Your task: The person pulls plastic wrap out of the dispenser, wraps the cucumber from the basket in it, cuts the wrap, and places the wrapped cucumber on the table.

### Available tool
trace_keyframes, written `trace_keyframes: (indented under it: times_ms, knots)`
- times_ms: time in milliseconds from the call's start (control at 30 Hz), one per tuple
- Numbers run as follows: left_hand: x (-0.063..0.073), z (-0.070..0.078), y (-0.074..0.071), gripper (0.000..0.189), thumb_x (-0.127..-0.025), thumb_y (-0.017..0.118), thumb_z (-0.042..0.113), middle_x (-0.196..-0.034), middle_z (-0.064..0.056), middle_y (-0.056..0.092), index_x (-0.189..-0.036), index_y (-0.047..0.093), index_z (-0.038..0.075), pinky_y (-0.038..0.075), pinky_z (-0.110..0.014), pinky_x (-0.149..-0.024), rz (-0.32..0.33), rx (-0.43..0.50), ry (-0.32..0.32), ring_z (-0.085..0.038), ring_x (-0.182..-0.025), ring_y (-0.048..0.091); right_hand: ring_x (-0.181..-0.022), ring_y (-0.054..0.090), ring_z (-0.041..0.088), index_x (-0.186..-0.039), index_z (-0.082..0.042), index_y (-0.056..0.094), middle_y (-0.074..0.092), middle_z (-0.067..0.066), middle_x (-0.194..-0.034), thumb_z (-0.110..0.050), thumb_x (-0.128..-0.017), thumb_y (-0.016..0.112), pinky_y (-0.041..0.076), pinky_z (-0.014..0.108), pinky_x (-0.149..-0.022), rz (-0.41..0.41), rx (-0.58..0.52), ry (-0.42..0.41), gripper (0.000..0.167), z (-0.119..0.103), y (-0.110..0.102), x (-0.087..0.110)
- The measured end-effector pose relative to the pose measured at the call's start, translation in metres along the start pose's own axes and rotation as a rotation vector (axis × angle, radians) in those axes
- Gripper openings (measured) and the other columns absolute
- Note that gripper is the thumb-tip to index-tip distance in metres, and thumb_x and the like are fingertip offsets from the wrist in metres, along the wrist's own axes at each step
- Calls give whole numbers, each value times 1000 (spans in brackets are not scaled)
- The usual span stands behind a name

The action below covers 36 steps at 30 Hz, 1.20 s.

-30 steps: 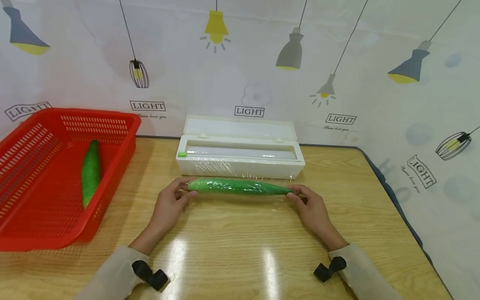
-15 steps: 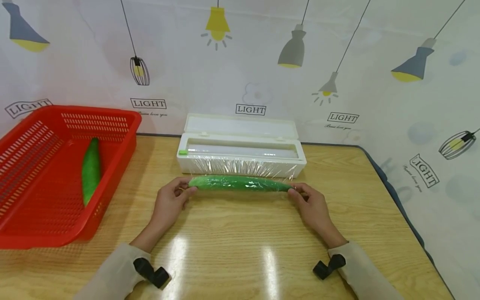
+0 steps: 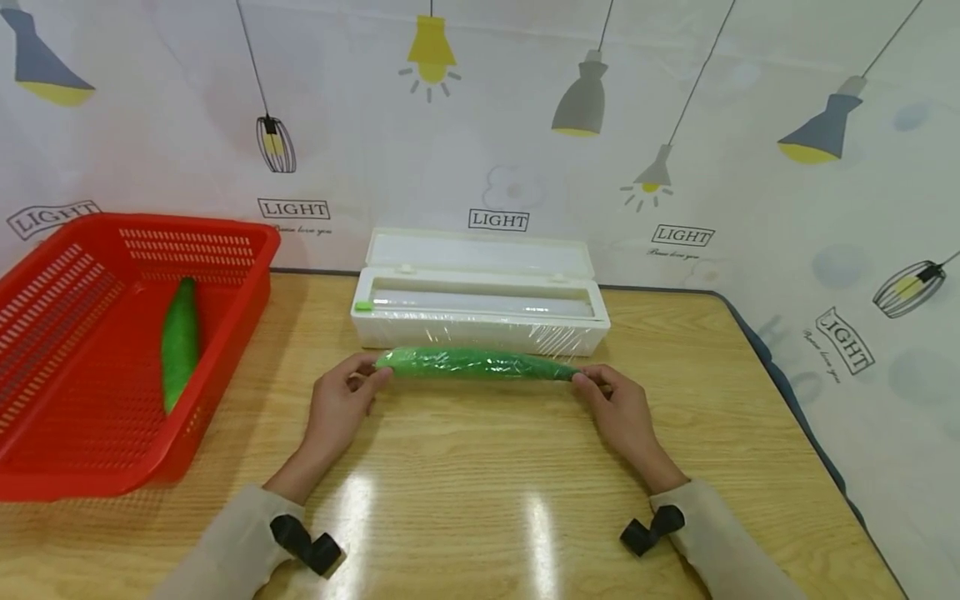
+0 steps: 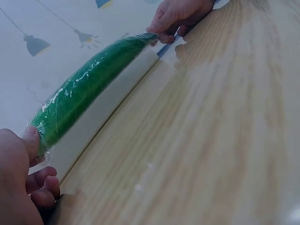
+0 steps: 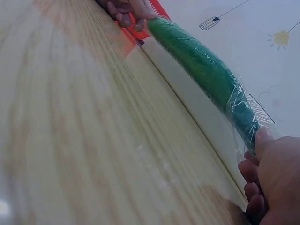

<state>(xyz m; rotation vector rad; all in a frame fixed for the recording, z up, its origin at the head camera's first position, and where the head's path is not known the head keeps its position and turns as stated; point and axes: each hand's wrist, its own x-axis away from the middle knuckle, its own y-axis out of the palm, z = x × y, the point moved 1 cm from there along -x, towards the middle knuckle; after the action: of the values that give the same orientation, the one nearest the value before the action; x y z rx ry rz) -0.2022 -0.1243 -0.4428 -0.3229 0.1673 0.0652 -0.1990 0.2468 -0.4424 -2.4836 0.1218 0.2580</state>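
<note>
Landmark: the white box [image 3: 371, 335], standing on the table [image 3: 465, 467]. The film-wrapped cucumber [image 3: 476, 364] is held just in front of it, on the person's side, raised off the table. The cucumber's long axis runs from side to side, roughly parallel to the box's front wall.

Both hands are occupied. The left hand [image 3: 341, 404], near the box's left front corner, pinches the pale, blunt end between thumb and fingers. The right hand [image 3: 618, 408], near the right front corner, likewise pinches the darker, tapered end. Neither hand is nearer to the cucumber as a whole; each has its own end. Streaks of clear film [image 3: 558, 340] show over the front wall; whether this film is continuous with the wrapping cannot be confirmed.

Containers: the box's lid [image 3: 480, 252] stands raised at its rear. A pale roll [image 3: 480, 304] lies lengthwise inside, and a small green piece [image 3: 363, 307] sits at the left end of the box's top. Left of the box, well apart, is a red basket [image 3: 232, 350] holding a second cucumber [image 3: 181, 346], which lies along the basket's right wall.
</note>
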Motion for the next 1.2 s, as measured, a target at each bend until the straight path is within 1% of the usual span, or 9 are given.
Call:
trace_keyframes:
  times_ms: [133, 233, 367, 500, 667, 767, 933, 1200]
  knots:
    - [-1, -2, 0, 29, -89, 68, 27, -87, -10, 67, -110, 69, 7, 47, -27, -51, 5, -57, 16, -19, -58, 57, -70, 56, 16, -99, -13, 70, 65, 2, -81, -37, -94, 60, 44, 26, -58, -6, 7, 4, 26, 0, 1, -1]
    - [-4, -3, 1, 28, -89, 70, 25, -90, -10, 67, -110, 70, 6, 49, -29, -59, 16, -134, 48, -19, -67, 60, -70, 55, 16, -100, -13, 70, 65, 1, -81, -38, -94, 60, 44, 27, -59, -13, 29, -6, 28, 1, 2, -2]
    - [-6, -3, 1, 25, -87, 72, 21, -86, -9, 68, -107, 71, 6, 47, -32, -67, 30, -209, 71, -19, -75, 60, -72, 54, 16, -101, -12, 70, 64, 1, -82, -38, -94, 60, 43, 28, -62, -24, 54, -21, 29, 1, 3, -3]
    - [-7, -2, 2, 23, -85, 74, 17, -79, -8, 67, -104, 72, 5, 45, -33, -65, 34, -241, 81, -19, -71, 58, -74, 55, 16, -102, -11, 70, 65, 2, -84, -36, -93, 62, 44, 28, -63, -21, 61, -35, 28, 0, 3, -4]
    - [-9, -1, 2, 22, -84, 75, 15, -70, -7, 64, -103, 73, 4, 42, -33, -60, 40, -296, 110, -18, -63, 53, -77, 57, 15, -105, -9, 71, 67, 3, -90, -33, -93, 64, 46, 29, -66, -12, 80, -63, 27, 0, 4, -7]
    - [-10, -1, 3, 22, -83, 75, 14, -67, -5, 62, -103, 73, 5, 42, -33, -59, 38, -323, 111, -17, -60, 52, -80, 59, 17, -105, -7, 71, 68, 5, -93, -30, -92, 65, 47, 32, -69, -12, 97, -70, 27, 0, 5, -8]
    - [-12, -1, 4, 22, -83, 76, 11, -66, -3, 61, -103, 73, 6, 41, -33, -59, 23, -355, 93, -16, -61, 52, -83, 61, 19, -107, -4, 71, 68, 9, -96, -24, -90, 68, 48, 35, -71, -7, 111, -75, 26, 0, 5, -8]
    - [-13, -2, 5, 22, -83, 76, 11, -66, -3, 59, -103, 72, 4, 41, -33, -58, 1, -373, 92, -16, -60, 50, -82, 60, 19, -107, -5, 71, 68, 8, -94, -22, -89, 70, 48, 34, -70, 6, 127, -84, 25, 0, 6, -8]
